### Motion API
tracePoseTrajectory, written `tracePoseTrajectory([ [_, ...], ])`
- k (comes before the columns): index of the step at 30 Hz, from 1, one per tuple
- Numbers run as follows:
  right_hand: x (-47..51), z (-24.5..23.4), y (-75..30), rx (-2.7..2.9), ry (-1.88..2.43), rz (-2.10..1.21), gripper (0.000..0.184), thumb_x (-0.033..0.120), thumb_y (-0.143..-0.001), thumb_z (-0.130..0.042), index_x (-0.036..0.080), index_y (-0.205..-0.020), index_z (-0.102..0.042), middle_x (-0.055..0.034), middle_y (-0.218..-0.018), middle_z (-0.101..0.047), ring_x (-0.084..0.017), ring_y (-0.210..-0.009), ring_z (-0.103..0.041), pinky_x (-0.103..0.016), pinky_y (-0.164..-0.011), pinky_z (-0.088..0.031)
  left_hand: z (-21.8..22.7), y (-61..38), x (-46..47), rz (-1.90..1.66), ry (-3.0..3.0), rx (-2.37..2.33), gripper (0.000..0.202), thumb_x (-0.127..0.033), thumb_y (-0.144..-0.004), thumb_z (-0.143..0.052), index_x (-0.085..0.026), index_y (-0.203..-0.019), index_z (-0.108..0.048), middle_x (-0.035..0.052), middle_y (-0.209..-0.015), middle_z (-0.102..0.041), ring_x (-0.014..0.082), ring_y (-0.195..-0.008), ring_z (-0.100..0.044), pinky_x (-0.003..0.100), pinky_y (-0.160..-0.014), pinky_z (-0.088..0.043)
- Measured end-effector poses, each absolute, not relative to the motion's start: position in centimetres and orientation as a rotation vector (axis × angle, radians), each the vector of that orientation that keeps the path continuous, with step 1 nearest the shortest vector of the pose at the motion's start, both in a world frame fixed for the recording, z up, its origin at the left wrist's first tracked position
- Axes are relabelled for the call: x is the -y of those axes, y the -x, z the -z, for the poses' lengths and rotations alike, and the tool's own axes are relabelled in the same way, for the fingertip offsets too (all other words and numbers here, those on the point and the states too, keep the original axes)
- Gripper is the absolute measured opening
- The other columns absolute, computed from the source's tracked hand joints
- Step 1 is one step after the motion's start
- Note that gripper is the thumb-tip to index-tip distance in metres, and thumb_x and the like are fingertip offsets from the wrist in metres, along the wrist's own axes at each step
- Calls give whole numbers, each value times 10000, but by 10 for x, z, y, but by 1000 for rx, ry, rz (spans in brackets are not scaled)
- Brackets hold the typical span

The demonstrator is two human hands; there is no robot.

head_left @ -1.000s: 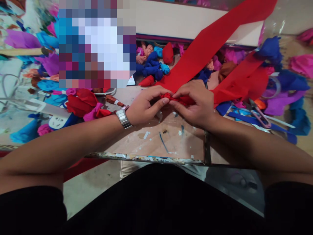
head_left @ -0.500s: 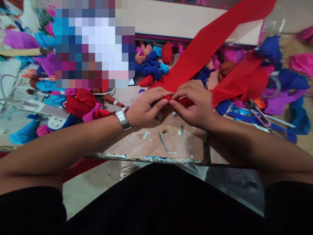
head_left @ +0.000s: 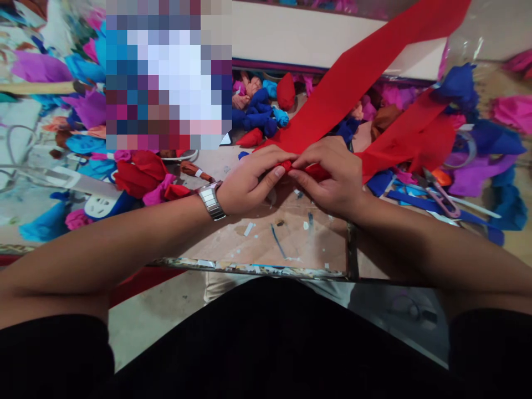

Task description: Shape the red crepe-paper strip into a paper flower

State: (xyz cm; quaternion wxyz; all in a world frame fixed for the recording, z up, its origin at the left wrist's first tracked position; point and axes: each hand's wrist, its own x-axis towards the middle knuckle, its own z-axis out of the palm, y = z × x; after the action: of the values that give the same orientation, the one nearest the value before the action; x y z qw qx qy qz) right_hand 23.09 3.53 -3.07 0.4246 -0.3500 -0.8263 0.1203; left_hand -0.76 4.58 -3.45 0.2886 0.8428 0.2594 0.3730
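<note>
A long red crepe paper strip (head_left: pixel 332 94) runs from the upper right down to the table's middle, where its near end is bunched into a small roll. My left hand (head_left: pixel 253 178) pinches that roll between thumb and fingertips. From the other side, my right hand (head_left: pixel 332 173) grips the strip close by, thumb and forefinger pressed together, its fingertips almost touching the left ones. Both hands partly cover the rolled end. A red paper bud (head_left: pixel 286 91) and several rolled blue paper pieces (head_left: pixel 260 105) lie just beyond my hands.
A white box (head_left: pixel 291 33) stands at the back. Scissors with pink handles (head_left: pixel 444 197), a tape roll (head_left: pixel 467 147) and blue paper (head_left: pixel 505 133) lie to the right. On the left are a white power strip (head_left: pixel 102 205), a wooden stick (head_left: pixel 37 88) and red paper petals (head_left: pixel 141 174).
My fingers have shifted slightly on the rolled red end, still pinching it. The whole view has moved a little; the strip lies much as before.
</note>
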Motion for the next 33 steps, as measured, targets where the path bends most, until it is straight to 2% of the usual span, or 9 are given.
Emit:
tracePoseTrajectory([
  [6, -37, 32, -233, 2086, 876, -280, 186, 480, -1019, -748, 297, -992, -729, -19, -918, -788, -234, -889, -709, -490, -935, -518, 33, 7, -46, -994, -2227, -693, 535, -590, -1116, -456, -189, -1287, -765, 129, -1084, -785, 231, -1006, -721, 409, -949, -587],
  [11, -37, 32, -233, 2087, 887, -326, 225, 494, -1022, -733, 300, -1135, -745, -28, -968, -798, -238, -914, -721, -486, -955, -524, 29, 6, -44, -947, -2238, -722, 544, -587, -1116, -441, -166, -1213, -771, 139, -1066, -770, 240, -1000, -702, 406, -939, -577],
  [14, -37, 31, -232, 2103, 875, -344, 210, 481, -1040, -710, 315, -1155, -770, -29, -982, -790, -235, -942, -716, -476, -957, -519, 30, 6, -44, -954, -2227, -717, 533, -589, -1117, -441, -177, -1195, -770, 133, -1069, -768, 234, -999, -695, 399, -942, -571],
  [23, -39, 34, -234, 2085, 846, -353, 200, 487, -1035, -723, 330, -1152, -765, -22, -989, -795, -237, -952, -725, -482, -963, -523, 31, 7, -45, -996, -2167, -718, 499, -597, -1103, -505, -191, -1239, -763, 120, -1072, -790, 221, -1007, -726, 391, -944, -585],
  [27, -37, 34, -234, 2074, 841, -337, 185, 460, -1034, -727, 335, -1168, -752, -22, -1002, -808, -242, -953, -738, -489, -983, -529, 33, 5, -43, -1027, -2048, -719, 482, -625, -1073, -578, -197, -1248, -713, 106, -1123, -782, 194, -971, -744, 340, -876, -597],
  [33, -36, 32, -232, 2094, 869, -346, 218, 508, -1037, -716, 312, -1127, -746, -26, -972, -814, -241, -937, -743, -500, -986, -527, 35, 5, -40, -1000, -1955, -744, 461, -637, -1055, -614, -203, -1202, -666, 76, -1029, -764, 158, -833, -731, 291, -731, -581],
])
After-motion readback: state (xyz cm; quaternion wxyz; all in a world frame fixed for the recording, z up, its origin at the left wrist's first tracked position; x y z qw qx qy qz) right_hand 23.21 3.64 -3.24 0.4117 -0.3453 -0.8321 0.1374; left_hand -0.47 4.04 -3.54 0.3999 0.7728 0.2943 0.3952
